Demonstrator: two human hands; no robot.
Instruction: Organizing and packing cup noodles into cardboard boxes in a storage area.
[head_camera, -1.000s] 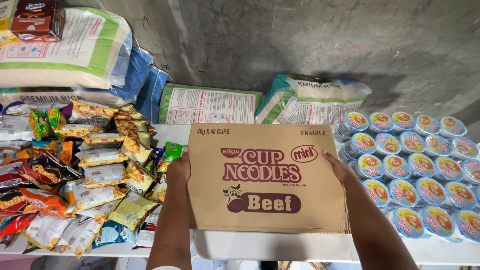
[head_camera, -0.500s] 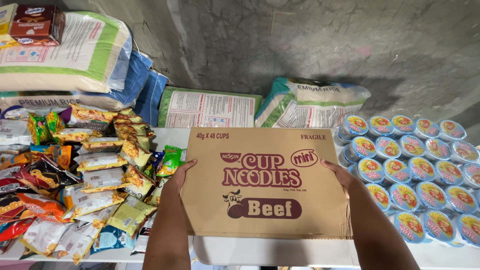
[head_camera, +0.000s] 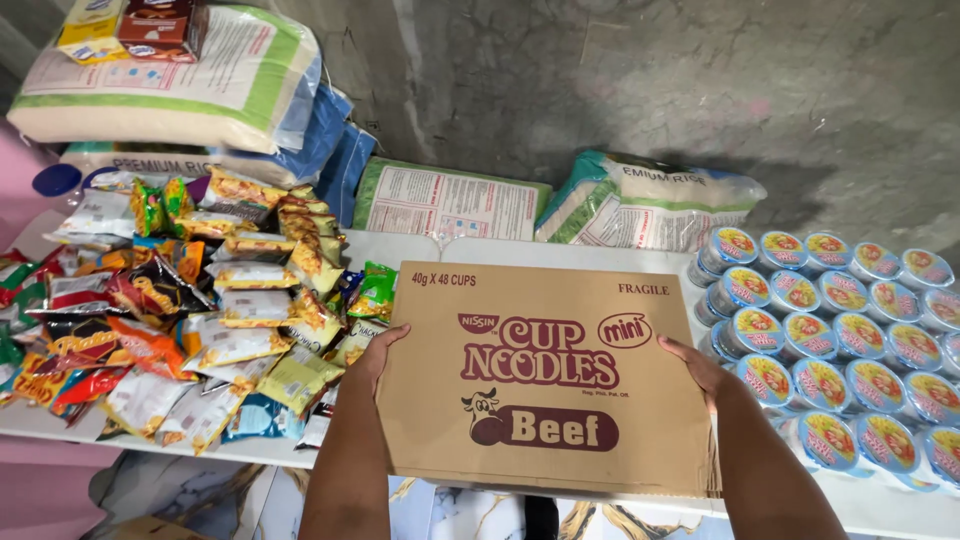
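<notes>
1. A brown cardboard carton sits tilted over the front edge of the white table, between the two hands.
2. The left hand presses flat on its left edge, the right hand on the right edge — fingers clasped around the sides.
3. Snack packets crowd the left side, just beside the carton.
4. Wrapped noodle cups fill the right.
5. Rice sacks lean on the wall behind — bare tabletop lies between them and the carton.
</notes>
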